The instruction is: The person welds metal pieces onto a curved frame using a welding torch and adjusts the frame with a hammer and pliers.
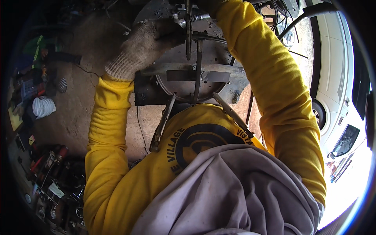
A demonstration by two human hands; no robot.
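My left hand point(147, 43), in a knitted beige glove with a dark, shaded finger side, reaches over a round metal plate point(205, 88). Its fingers are bent together close to an upright metal bar point(188, 43); what they grip there is lost in shadow. At the top edge my right hand point(211, 6) shows only as a dark patch beyond the yellow sleeve, its fingers hidden. Beside it lies a shiny metal fitting point(201, 17). A curved dark rod point(198, 68) runs down across the plate, over a flat metal crossbar point(164, 70).
Two slim metal arms point(163, 123) jut from the machine toward my chest. Black cables point(278, 15) hang at the upper right. A white vehicle point(333, 78) stands to the right. Tools and parts point(51, 184) clutter the left side, near a white bundle point(43, 107).
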